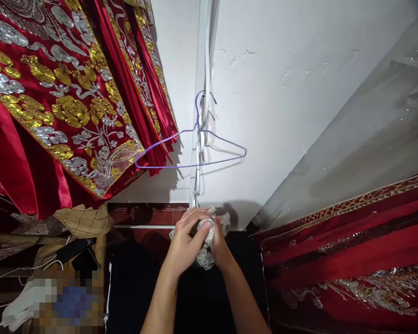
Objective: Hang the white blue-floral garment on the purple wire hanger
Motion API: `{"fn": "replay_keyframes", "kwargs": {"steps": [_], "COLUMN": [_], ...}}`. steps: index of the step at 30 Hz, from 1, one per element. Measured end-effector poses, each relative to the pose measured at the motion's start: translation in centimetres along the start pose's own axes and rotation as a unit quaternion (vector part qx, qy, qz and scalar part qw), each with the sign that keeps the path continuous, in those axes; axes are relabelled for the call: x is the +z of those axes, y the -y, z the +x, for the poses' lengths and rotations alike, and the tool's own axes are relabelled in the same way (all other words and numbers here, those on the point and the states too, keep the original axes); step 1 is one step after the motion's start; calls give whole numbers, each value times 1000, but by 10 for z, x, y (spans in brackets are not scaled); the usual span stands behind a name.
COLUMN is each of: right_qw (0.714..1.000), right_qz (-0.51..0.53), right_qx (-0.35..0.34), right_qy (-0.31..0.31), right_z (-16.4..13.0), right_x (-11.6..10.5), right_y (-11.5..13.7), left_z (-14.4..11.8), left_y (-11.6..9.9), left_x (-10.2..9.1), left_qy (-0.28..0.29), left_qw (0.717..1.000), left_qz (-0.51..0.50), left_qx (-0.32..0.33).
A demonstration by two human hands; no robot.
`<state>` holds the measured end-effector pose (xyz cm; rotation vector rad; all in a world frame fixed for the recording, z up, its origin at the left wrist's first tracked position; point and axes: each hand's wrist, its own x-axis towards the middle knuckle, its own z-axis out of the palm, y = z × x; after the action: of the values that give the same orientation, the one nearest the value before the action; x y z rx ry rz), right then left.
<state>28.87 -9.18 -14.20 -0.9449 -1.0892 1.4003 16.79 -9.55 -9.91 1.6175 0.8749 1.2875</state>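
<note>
Both hands, left hand (185, 241) and right hand (218, 246), grasp a small bundle of patterned cloth (206, 241) at 6 o'clock below the empty wire hanger (191, 148), apparently mid-fold; the next fold likely calls for a firm regrip.

Robe (66, 102): red, gold and silver floral embroidery. Hanger (191, 148): purple. Wall (282, 93): white. Cloth (209, 241) in hands: pale grey, patterned.
</note>
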Motion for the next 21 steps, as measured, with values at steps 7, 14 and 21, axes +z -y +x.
{"fn": "replay_keyframes", "kwargs": {"steps": [7, 14, 21], "right_qw": [977, 949, 870], "right_qz": [-4, -287, -415], "right_qx": [9, -129, -245], "right_qy": [213, 19, -106], "right_z": [4, 46, 122], "right_x": [6, -29, -40], "right_y": [45, 120, 121], "left_z": [32, 40, 47], "left_y": [-4, 12, -1], "left_x": [-42, -90, -147], "left_qy": [126, 216, 172], "left_qw": [991, 909, 801], "left_qz": [55, 352, 566], "left_qx": [1, -65, -93]}}
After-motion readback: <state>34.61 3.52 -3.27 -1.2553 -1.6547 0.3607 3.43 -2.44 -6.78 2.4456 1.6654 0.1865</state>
